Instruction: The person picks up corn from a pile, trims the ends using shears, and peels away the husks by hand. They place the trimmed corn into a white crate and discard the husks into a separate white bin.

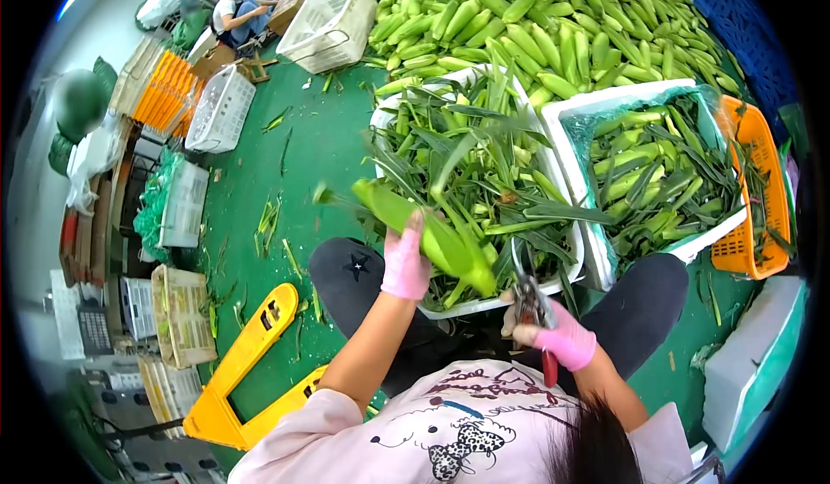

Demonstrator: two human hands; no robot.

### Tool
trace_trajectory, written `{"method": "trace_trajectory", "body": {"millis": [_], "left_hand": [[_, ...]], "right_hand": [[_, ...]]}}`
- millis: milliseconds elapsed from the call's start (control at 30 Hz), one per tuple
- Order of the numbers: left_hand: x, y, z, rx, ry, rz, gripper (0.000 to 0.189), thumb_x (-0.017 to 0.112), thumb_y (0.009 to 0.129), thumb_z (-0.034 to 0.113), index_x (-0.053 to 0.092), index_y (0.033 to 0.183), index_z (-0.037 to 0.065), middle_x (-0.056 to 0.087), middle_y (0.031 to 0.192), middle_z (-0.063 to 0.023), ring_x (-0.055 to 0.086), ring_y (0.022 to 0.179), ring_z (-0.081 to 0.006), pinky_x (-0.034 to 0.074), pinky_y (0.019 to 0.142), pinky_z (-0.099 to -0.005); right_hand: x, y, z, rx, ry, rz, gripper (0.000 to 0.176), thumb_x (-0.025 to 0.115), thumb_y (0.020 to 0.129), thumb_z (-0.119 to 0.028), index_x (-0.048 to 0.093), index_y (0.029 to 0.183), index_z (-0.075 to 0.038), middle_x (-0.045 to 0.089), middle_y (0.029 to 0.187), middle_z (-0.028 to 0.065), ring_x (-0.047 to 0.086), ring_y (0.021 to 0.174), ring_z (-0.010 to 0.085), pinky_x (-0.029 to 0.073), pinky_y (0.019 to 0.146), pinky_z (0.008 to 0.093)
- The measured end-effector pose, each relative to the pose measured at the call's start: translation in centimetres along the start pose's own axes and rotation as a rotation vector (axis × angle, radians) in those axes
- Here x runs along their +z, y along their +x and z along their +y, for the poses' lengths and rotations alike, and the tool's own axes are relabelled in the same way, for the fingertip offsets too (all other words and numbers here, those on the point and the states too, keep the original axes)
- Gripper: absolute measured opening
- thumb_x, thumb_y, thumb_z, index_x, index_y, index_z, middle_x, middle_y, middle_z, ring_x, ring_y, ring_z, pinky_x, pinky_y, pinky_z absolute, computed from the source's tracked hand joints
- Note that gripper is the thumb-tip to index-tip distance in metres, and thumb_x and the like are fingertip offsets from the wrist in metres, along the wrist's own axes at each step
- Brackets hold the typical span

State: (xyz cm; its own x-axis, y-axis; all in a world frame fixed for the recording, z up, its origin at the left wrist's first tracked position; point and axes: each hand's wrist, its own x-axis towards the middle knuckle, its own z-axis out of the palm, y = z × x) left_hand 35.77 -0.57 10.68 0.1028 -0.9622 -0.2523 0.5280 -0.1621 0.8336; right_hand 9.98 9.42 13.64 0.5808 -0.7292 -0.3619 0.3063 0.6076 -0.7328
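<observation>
My left hand (pixel 408 259), in a pink glove, is closed round a green ear of corn (pixel 432 240) in its husk, held over the near left part of a white foam box (pixel 566 268) full of husk leaves and stalks. Pruning shears (pixel 529 301) with red handles sit in my right hand (pixel 558 333), also pink-gloved, just right of the ear's lower end. The blades point up and away from me, and do not touch the ear. Some fingers of my right hand are partly hidden behind the tool.
Beyond the box is a large pile of corn (pixel 536 25). To its right stand a second foam box (pixel 596 250) holding corn and leaves, and an orange basket (pixel 735 263). A yellow pallet jack (pixel 220 397) and crates (pixel 183 315) are at left. Another person (pixel 232 17) sits far back.
</observation>
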Motion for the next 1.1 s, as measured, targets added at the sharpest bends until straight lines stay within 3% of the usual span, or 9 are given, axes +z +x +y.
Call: {"method": "trace_trajectory", "body": {"millis": [233, 400, 533, 567, 700, 967, 1000, 1067, 1100], "left_hand": [[3.1, 1.1, -1.4, 0.073, -0.293, 0.244, 0.053, 0.069, 0.093, 0.037, 0.048, 0.131, 0.007, 0.059, 0.12, -0.0071, 0.055, 0.118, -0.0247, 0.042, 0.108, -0.0454], [3.6, -0.8, -3.6, -0.06, -0.413, 0.304, 0.049, 0.063, 0.095, 0.043, 0.049, 0.131, 0.012, 0.058, 0.123, -0.005, 0.055, 0.12, -0.0239, 0.042, 0.109, -0.0458], [2.3, -1.2, -4.5, 0.009, -0.363, 0.257, 0.054, 0.059, 0.098, 0.044, 0.045, 0.136, 0.008, 0.056, 0.13, -0.0096, 0.052, 0.124, -0.026, 0.041, 0.112, -0.0463], [2.4, -1.3, -4.7, 0.02, -0.347, 0.274, 0.054, 0.058, 0.098, 0.044, 0.045, 0.136, 0.008, 0.056, 0.13, -0.0093, 0.052, 0.124, -0.0259, 0.041, 0.112, -0.0464], [2.8, -1.4, -4.5, -0.024, -0.363, 0.344, 0.054, 0.056, 0.098, 0.045, 0.045, 0.136, 0.009, 0.054, 0.133, -0.0081, 0.052, 0.125, -0.0262, 0.041, 0.111, -0.0462], [2.1, -1.6, -3.5, -0.222, -0.379, 0.453, 0.041, 0.051, 0.1, 0.046, 0.058, 0.126, 0.015, 0.063, 0.122, -0.0011, 0.058, 0.117, -0.0197, 0.043, 0.108, -0.039], [1.8, -1.8, -3.4, -0.249, -0.369, 0.451, 0.041, 0.05, 0.1, 0.047, 0.059, 0.124, 0.015, 0.064, 0.121, -0.0009, 0.058, 0.117, -0.019, 0.042, 0.108, -0.0381], [-0.7, -1.4, -3.8, -0.243, -0.447, 0.264, 0.041, 0.051, 0.098, 0.044, 0.057, 0.118, 0.009, 0.063, 0.116, -0.007, 0.058, 0.112, -0.024, 0.046, 0.103, -0.0419], [-2.6, -0.9, -3.8, -0.514, -0.625, 0.083, 0.041, 0.055, 0.097, 0.043, 0.056, 0.117, 0.007, 0.062, 0.109, -0.0068, 0.059, 0.104, -0.0239, 0.048, 0.094, -0.041]], "right_hand": [[-0.5, 1.5, 3.8, 0.101, -0.223, 0.112, 0.081, 0.079, 0.084, -0.034, 0.037, 0.142, 0.004, 0.054, 0.094, 0.004, 0.051, 0.085, 0.0122, 0.045, 0.078, 0.0272], [-1.1, 6.7, 6.7, -0.318, -0.662, 0.537, 0.095, 0.084, 0.072, -0.035, 0.035, 0.141, 0.009, 0.054, 0.128, 0.026, 0.053, 0.122, 0.0377, 0.04, 0.108, 0.0401], [-0.7, 8.6, 6.3, -0.483, -0.804, 0.581, 0.086, 0.082, 0.068, -0.022, 0.038, 0.138, 0.004, 0.057, 0.12, 0.0215, 0.058, 0.111, 0.0319, 0.046, 0.101, 0.0373], [-1.1, 9.2, 7.0, -0.502, -0.843, 0.63, 0.074, 0.078, 0.069, -0.018, 0.044, 0.131, 0.0, 0.06, 0.106, 0.0177, 0.062, 0.097, 0.0317, 0.05, 0.091, 0.0389], [-0.8, 8.6, 5.9, -0.442, -1.0, 0.711, 0.055, 0.072, 0.072, -0.021, 0.05, 0.118, 0.0, 0.063, 0.091, 0.0213, 0.063, 0.086, 0.0421, 0.052, 0.077, 0.0454], [0.0, 4.9, 5.5, -0.261, -1.056, 0.579, 0.056, 0.073, 0.071, -0.027, 0.052, 0.112, 0.004, 0.063, 0.082, 0.0245, 0.063, 0.078, 0.0453, 0.053, 0.071, 0.0468], [0.4, 4.4, 4.9, -0.247, -1.064, 0.557, 0.051, 0.072, 0.072, -0.024, 0.055, 0.111, 0.003, 0.062, 0.079, 0.0211, 0.064, 0.071, 0.0383, 0.053, 0.067, 0.0419], [-0.6, 3.6, 5.4, -0.149, -0.845, 0.36, 0.044, 0.07, 0.075, -0.024, 0.06, 0.111, 0.0, 0.064, 0.08, 0.0198, 0.065, 0.07, 0.0352, 0.055, 0.069, 0.04], [-0.9, 2.8, 6.1, -0.142, -0.509, 0.063, 0.033, 0.069, 0.077, -0.019, 0.064, 0.105, -0.002, 0.065, 0.078, 0.0139, 0.063, 0.065, 0.0257, 0.054, 0.067, 0.0364]]}}
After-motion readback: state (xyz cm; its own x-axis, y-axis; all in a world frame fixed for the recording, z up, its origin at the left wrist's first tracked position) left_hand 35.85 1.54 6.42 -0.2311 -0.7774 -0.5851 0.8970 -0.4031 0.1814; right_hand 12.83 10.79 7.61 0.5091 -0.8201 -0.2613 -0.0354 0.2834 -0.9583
